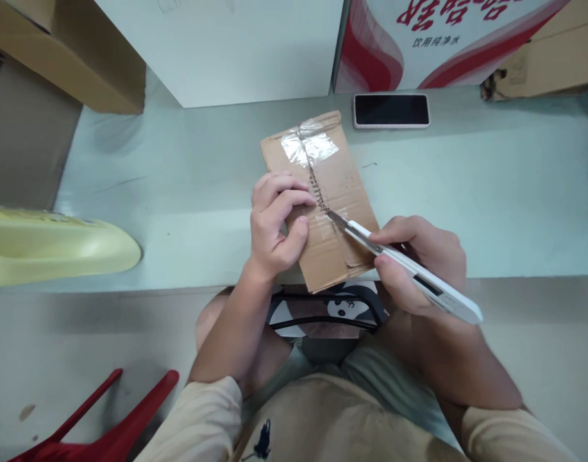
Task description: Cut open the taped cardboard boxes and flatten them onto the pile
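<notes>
Box: a brown cardboard box (342, 186) is laid on the pale green table (486, 205), approx. centre, at the near edge; it's set at a slant, top end tilted L, lower end just at/over the edge.
Tape: clear shiny tape (322, 146) is stuck across the far end; wrinkled, w/ a dark line down its middle.
Seam: a dark, ragged line w/ short cross-marks (317, 186) is seen down the mid. of the top face.
L hand: the left hand (276, 221) is laid on the L side of the box, fingers half curled over the top, thumb set apart; whether the edge is gripped underneath can't be told.
R hand: the knife is held by the right hand (433, 250), closed round the handle, thumb on near side.
Knife: a white utility knife (409, 266) is pointed up-L; blade is out, tip touching the seam approx. mid-box.
Phone: a dark-screened phone (391, 110) is placed beyond the box, to the R, in front of a red-and-white carton (370, 51).
Back L: a white panel (260, 51) is stood beside that carton; a brown carton (101, 58) is seen further L.
Near L: a yellow item (58, 247) is partly cut off by the frame.
</notes>
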A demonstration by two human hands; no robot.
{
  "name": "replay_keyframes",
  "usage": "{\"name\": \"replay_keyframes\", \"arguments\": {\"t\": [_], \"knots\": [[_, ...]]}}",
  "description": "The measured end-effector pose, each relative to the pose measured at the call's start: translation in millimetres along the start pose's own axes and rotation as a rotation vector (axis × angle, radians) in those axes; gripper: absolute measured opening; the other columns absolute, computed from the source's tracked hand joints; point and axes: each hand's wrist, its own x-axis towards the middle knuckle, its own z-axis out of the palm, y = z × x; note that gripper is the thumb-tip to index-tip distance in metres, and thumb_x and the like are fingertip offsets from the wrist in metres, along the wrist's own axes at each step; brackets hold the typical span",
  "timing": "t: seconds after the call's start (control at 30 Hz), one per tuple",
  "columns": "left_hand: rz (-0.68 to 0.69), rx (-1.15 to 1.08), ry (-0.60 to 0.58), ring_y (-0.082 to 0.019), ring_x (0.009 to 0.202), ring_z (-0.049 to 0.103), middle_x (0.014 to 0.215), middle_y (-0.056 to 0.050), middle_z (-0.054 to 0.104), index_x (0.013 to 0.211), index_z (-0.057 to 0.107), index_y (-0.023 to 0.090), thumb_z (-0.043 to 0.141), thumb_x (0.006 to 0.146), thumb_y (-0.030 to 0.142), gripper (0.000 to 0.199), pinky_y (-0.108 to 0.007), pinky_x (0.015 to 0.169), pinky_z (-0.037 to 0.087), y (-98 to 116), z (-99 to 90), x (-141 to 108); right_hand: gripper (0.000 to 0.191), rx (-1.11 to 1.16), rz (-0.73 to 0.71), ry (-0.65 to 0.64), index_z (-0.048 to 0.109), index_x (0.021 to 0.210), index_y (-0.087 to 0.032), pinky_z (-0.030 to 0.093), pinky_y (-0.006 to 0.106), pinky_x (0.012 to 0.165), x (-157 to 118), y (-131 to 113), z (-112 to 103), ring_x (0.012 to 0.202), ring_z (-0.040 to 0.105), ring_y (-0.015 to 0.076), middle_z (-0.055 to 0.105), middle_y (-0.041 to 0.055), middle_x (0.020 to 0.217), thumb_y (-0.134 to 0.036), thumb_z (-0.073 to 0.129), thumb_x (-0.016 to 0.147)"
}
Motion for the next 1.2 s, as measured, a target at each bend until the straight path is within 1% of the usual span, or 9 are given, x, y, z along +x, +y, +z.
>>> {"name": "replay_keyframes", "arguments": {"t": [0.13,0.3,0.43,0.6,0.67,0.8,0.93,1.07,1.2], "knots": [[-0.005,-0.001,0.003,-0.03,0.115,0.064,0.111,-0.006,0.073,0.1,0.067,0.028,0.051,0.098,0.036,0.019,-0.056,0.112,0.051,0.2,0.8,0.1,0.006,0.011,0.009,0.026,0.07,0.09,-0.024,0.032,0.024,0.04,-0.5,-0.4,-1.4,0.042,0.043,0.0084,0.059,-0.0055,0.058,-0.026,0.069,0.085],[0.036,-0.044,0.033,-0.029,0.114,0.065,0.111,-0.005,0.073,0.102,0.067,0.027,0.054,0.097,0.033,0.015,-0.054,0.112,0.051,-2.4,2.3,-0.6,0.007,-0.066,0.071,0.017,0.068,0.088,-0.024,0.031,0.024,0.04,1.3,-6.2,0.9,0.043,0.047,0.009,0.061,-0.006,0.057,-0.021,0.067,0.082],[0.042,-0.042,0.042,-0.029,0.114,0.065,0.11,-0.005,0.073,0.102,0.067,0.027,0.053,0.098,0.032,0.015,-0.054,0.11,0.051,-3.7,3.5,-0.6,0.007,-0.018,0.058,0.016,0.068,0.089,-0.024,0.028,0.024,0.039,0.1,-5.6,0.3,0.041,0.042,0.0078,0.058,-0.0064,0.056,-0.022,0.067,0.082],[0.057,-0.048,0.055,-0.029,0.113,0.065,0.109,-0.005,0.073,0.101,0.067,0.027,0.054,0.098,0.032,0.014,-0.053,0.11,0.052,-3.2,4.6,-0.2,0.006,-0.005,0.131,-0.024,0.069,0.087,-0.024,0.033,0.025,0.041,1.9,-7.9,-0.1,0.041,0.042,0.008,0.059,-0.0065,0.056,-0.02,0.067,0.082],[0.048,-0.056,0.053,-0.029,0.114,0.064,0.11,-0.005,0.073,0.102,0.067,0.028,0.054,0.098,0.033,0.014,-0.054,0.109,0.052,-3.0,4.4,-0.2,0.004,0.006,0.16,-0.032,0.07,0.087,-0.024,0.032,0.025,0.04,2.0,-8.8,0.2,0.041,0.043,0.008,0.059,-0.0065,0.056,-0.022,0.067,0.084],[0.04,-0.074,0.053,-0.03,0.113,0.065,0.11,-0.006,0.072,0.103,0.067,0.028,0.054,0.098,0.033,0.015,-0.054,0.109,0.052,-2.6,3.7,-0.5,0.004,0.025,0.13,0.03,0.07,0.088,-0.024,0.029,0.024,0.038,-0.8,-7.3,-0.3,0.042,0.046,0.0086,0.06,-0.0055,0.056,-0.027,0.067,0.088],[0.036,-0.06,0.035,-0.029,0.114,0.065,0.111,-0.005,0.072,0.103,0.067,0.028,0.054,0.099,0.032,0.015,-0.056,0.112,0.05,-2.4,3.1,-0.4,0.005,0.039,0.086,0.056,0.07,0.086,-0.024,0.03,0.024,0.038,-2.6,-6.0,-0.9,0.042,0.047,0.0092,0.061,-0.0045,0.056,-0.027,0.067,0.087],[0.047,-0.07,0.051,-0.028,0.113,0.065,0.11,-0.005,0.072,0.102,0.067,0.028,0.055,0.096,0.029,0.014,-0.054,0.11,0.052,-2.3,3.0,-0.1,0.008,0.075,0.061,0.087,0.072,0.084,-0.025,0.029,0.026,0.038,-4.1,-4.5,-0.2,0.041,0.044,0.0102,0.057,-0.0037,0.053,-0.031,0.068,0.088],[0.037,-0.051,0.056,-0.029,0.114,0.066,0.11,-0.005,0.073,0.101,0.067,0.028,0.055,0.094,0.029,0.014,-0.053,0.109,0.053,-1.5,2.7,-0.3,0.011,0.076,0.046,0.1,0.075,0.086,-0.025,0.028,0.028,0.039,-8.5,-0.5,-1.0,0.042,0.042,0.0105,0.057,-0.0027,0.055,-0.034,0.069,0.09]]}}
